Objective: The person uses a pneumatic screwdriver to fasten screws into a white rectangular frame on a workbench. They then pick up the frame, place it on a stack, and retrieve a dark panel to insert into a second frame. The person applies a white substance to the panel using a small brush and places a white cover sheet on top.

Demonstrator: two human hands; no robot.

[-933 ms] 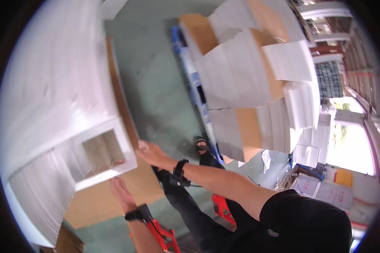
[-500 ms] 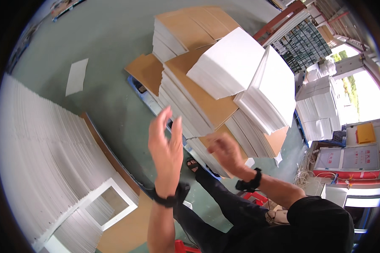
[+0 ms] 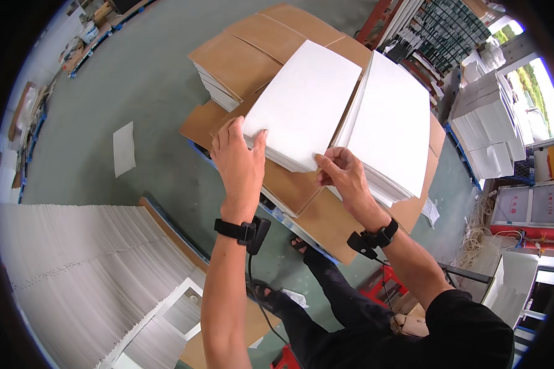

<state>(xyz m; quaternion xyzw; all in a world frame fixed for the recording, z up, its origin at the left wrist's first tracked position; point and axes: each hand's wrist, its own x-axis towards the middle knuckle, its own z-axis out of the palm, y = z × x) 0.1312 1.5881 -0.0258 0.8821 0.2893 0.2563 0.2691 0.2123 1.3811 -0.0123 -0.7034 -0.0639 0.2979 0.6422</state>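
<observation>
A stack of white sheets (image 3: 308, 101) lies on brown board on a low pallet load in front of me. My left hand (image 3: 237, 163) grips its near left corner, fingers curled at the side and thumb at the near edge. At the near right corner, my right hand (image 3: 346, 177) has thumb and forefinger pinched on the sheet edge; how many sheets are between them I cannot tell. A second white stack (image 3: 393, 123) stands just right of the first, slightly fanned at its near edge. Both wrists carry black straps with small devices.
Brown boards (image 3: 252, 58) cover the rest of the load. A tall pile of white sheets (image 3: 92, 264) with a white frame (image 3: 188, 301) stands at the left. One loose sheet (image 3: 124, 149) lies on the floor. Red stools (image 3: 381, 286) are by my legs; wrapped stacks (image 3: 483, 123) stand right.
Both hands have moved from the air onto the near edge of the left white stack. My view has shifted, and the right fingers have pinched the stack's corner.
</observation>
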